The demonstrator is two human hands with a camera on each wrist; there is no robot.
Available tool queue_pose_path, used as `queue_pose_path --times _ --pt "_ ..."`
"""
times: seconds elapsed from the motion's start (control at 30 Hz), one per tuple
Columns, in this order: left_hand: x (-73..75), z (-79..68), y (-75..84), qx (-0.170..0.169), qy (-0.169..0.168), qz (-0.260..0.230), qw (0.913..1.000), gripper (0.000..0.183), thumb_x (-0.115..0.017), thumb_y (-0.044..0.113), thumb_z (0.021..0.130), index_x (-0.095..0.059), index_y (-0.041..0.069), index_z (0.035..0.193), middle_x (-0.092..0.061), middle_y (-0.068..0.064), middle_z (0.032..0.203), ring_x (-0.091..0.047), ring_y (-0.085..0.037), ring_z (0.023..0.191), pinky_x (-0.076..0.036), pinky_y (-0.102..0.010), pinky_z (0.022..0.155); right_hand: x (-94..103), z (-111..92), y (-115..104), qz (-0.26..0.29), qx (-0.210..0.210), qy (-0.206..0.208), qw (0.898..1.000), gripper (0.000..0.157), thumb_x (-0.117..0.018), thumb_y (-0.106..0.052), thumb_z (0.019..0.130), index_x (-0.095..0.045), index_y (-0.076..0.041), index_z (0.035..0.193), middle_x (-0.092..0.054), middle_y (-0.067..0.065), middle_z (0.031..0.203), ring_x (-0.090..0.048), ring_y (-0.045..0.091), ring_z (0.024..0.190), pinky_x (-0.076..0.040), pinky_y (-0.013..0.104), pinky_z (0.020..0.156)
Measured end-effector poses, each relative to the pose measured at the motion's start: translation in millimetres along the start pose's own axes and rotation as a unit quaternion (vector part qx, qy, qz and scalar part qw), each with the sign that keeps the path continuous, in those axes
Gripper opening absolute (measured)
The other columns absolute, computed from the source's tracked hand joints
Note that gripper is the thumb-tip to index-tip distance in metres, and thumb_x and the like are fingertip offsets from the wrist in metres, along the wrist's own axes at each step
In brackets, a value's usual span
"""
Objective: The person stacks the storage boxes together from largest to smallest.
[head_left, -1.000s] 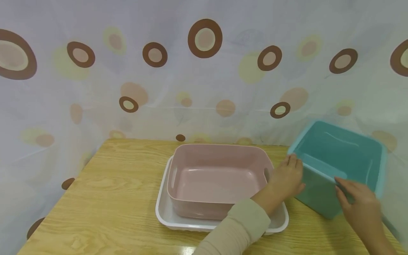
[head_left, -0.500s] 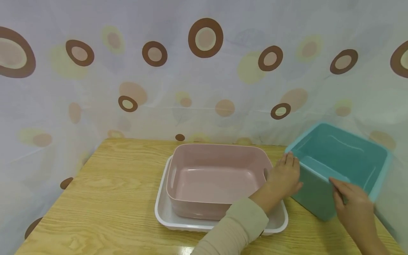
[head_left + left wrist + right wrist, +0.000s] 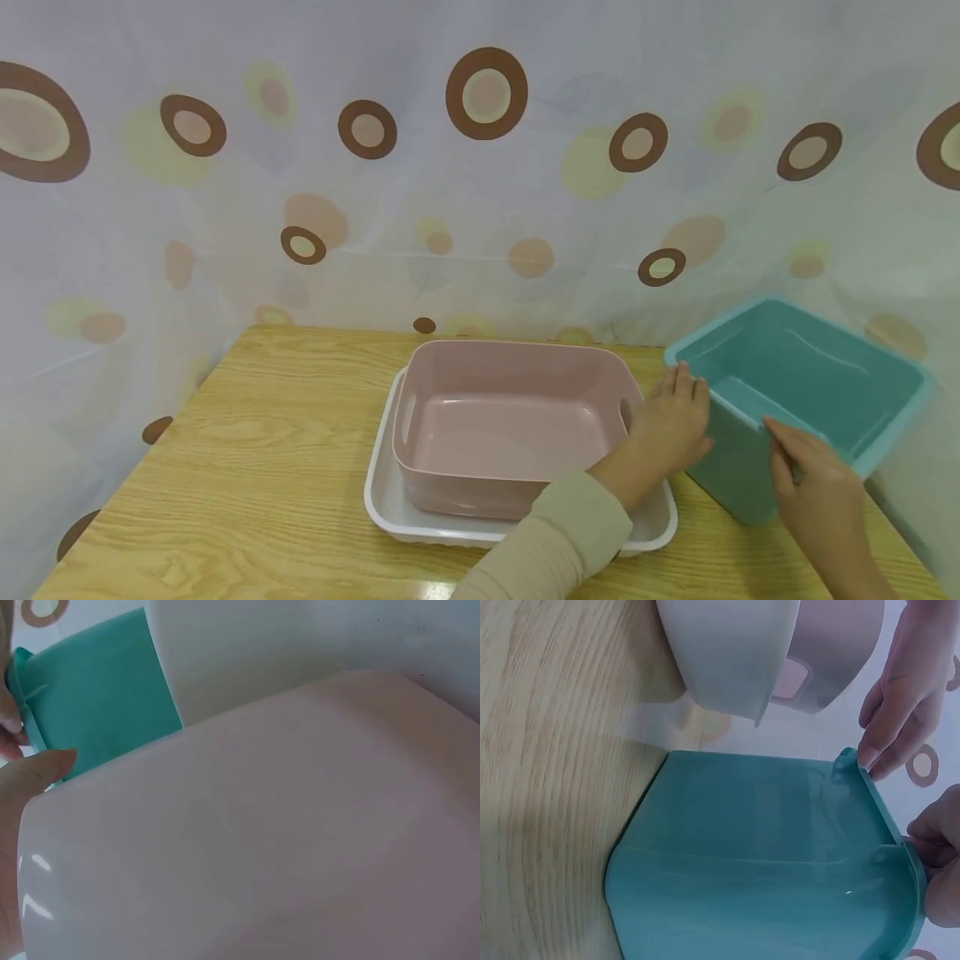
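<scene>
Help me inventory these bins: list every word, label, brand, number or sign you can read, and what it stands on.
There are none: no readable text on the teal bin, pink bin, white tray or table. The backdrop shows printed spots, no lettering.

readable text: none | labels: none | brands: none | numbers: none | signs: none | views: all
</scene>
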State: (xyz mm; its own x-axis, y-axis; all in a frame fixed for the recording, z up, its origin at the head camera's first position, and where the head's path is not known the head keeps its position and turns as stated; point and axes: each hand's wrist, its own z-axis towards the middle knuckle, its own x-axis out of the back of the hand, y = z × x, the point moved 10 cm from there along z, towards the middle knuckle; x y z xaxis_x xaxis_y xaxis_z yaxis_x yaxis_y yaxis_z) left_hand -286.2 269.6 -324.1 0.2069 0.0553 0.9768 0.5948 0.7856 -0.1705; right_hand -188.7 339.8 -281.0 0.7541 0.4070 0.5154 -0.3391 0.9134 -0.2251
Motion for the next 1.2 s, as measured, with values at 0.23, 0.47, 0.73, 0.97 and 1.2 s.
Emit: queue_pose_path --times 0.23,0.47,0.73,0.97,1.2 --pt "2.1 -4.1 6.2 -0.008 0.002 0.020 0.9998 0.073 -0.045 0.063 0.084 -0.028 0.021 0.142 -0.025 -0.003 0.149 -0.025 -0.012 0.137 -0.023 -0.018 0.110 4.0 3.8 -2.8 0.045 0.013 -0.004 0.999 0.024 -0.057 -0.002 0.086 -0.062 0.009 0.106 -0.067 0.015 0.103 -0.036 -0.028 0.105 -0.028 -0.007 0.083" --pt "15.3 -12.7 21.5 -0.047 0.043 0.042 0.9971 0.068 -0.044 0.061 0.086 -0.034 0.020 0.139 -0.034 -0.005 0.144 -0.035 -0.017 0.133 -0.032 -0.019 0.106 25.6 7.9 36.1 0.020 -0.066 0.013 0.998 0.025 -0.051 -0.004 0.090 -0.062 0.005 0.109 -0.063 -0.006 0.114 -0.036 -0.029 0.097 -0.029 -0.004 0.080" --pt "17.3 -15.6 44.0 -0.064 0.027 0.043 0.9967 0.063 -0.041 0.063 0.086 -0.037 0.025 0.135 -0.035 0.002 0.142 -0.035 -0.014 0.132 -0.031 -0.017 0.105 36.0 6.7 68.3 0.017 -0.014 0.005 1.000 0.021 -0.049 0.001 0.089 -0.060 0.017 0.097 -0.061 -0.010 0.117 -0.030 -0.026 0.108 -0.020 -0.001 0.095" --pt "20.6 -20.0 70.9 -0.128 0.048 0.070 0.9881 0.061 -0.036 0.063 0.088 -0.035 0.027 0.138 -0.038 0.003 0.142 -0.037 -0.015 0.132 -0.033 -0.018 0.104 34.6 2.7 89.8 0.022 0.003 0.004 1.000 0.022 -0.051 -0.002 0.088 -0.060 0.018 0.095 -0.037 -0.040 0.117 -0.030 -0.023 0.112 -0.020 0.003 0.099" --pt "22.9 -27.2 90.4 -0.166 0.055 0.071 0.9819 0.061 -0.033 0.063 0.088 -0.034 0.030 0.138 -0.037 0.005 0.142 -0.036 -0.018 0.132 -0.032 -0.020 0.105 29.2 -4.4 108.0 0.004 -0.059 -0.007 0.998 0.024 -0.049 -0.005 0.090 -0.061 0.015 0.097 -0.038 -0.031 0.115 -0.025 -0.023 0.110 -0.022 0.015 0.106"
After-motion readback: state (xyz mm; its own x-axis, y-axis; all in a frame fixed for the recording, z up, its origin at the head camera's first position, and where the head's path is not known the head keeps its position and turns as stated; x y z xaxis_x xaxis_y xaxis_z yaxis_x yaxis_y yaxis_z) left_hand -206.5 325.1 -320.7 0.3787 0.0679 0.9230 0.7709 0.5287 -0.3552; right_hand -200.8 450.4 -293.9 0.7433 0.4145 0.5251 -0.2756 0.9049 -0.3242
